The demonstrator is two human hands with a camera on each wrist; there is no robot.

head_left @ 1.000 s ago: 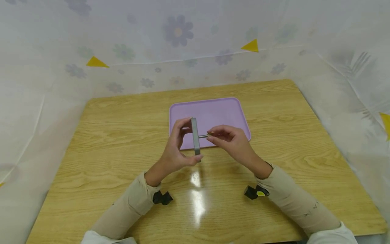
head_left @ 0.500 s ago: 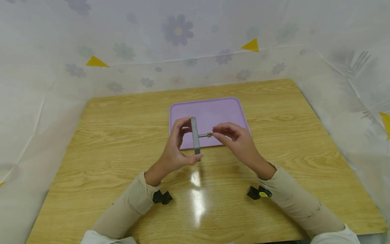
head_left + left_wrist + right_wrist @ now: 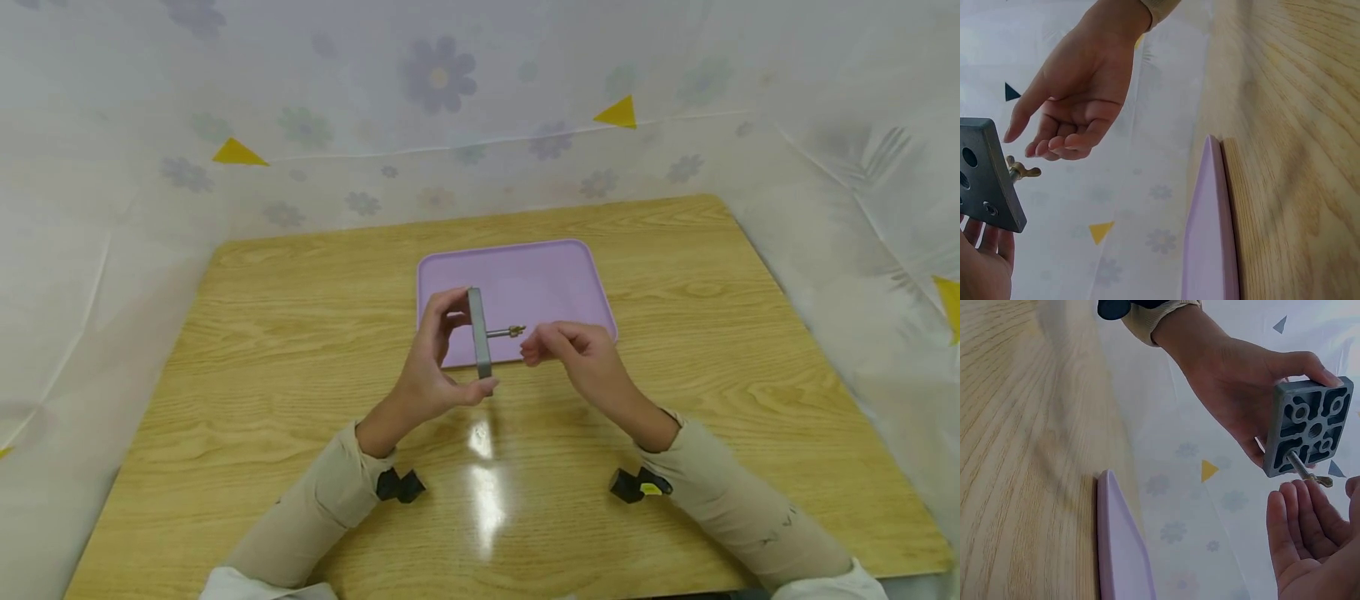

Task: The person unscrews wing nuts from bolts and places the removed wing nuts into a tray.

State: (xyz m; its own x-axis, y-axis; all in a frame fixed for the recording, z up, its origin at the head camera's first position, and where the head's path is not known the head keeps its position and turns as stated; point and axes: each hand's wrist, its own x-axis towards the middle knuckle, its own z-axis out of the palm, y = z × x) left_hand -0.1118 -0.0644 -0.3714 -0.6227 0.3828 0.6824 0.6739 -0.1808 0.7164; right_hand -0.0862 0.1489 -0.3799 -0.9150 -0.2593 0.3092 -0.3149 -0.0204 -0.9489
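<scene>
My left hand [image 3: 420, 379] grips a square grey metal plate [image 3: 480, 333] by its edges, holding it upright above the table. In the right wrist view the plate shows ribs and several round holes. From one corner hole a threaded bolt [image 3: 1298, 464] sticks out toward the right hand. On the bolt's free end sits a brass wing nut [image 3: 1020, 170]. My right hand [image 3: 588, 362] hovers just right of the wing nut, apart from it, its fingers loosely bent with nothing in them.
Behind and beneath the hands a lilac tray [image 3: 517, 267] lies on the wood-grain table [image 3: 300, 317]. Flower-patterned sheeting [image 3: 450, 183] with yellow triangles surrounds the table's back and sides.
My right hand has let go of the wing nut, drawn back a little to the right, and turned with its fingers lower. The left hand and plate have barely moved.
</scene>
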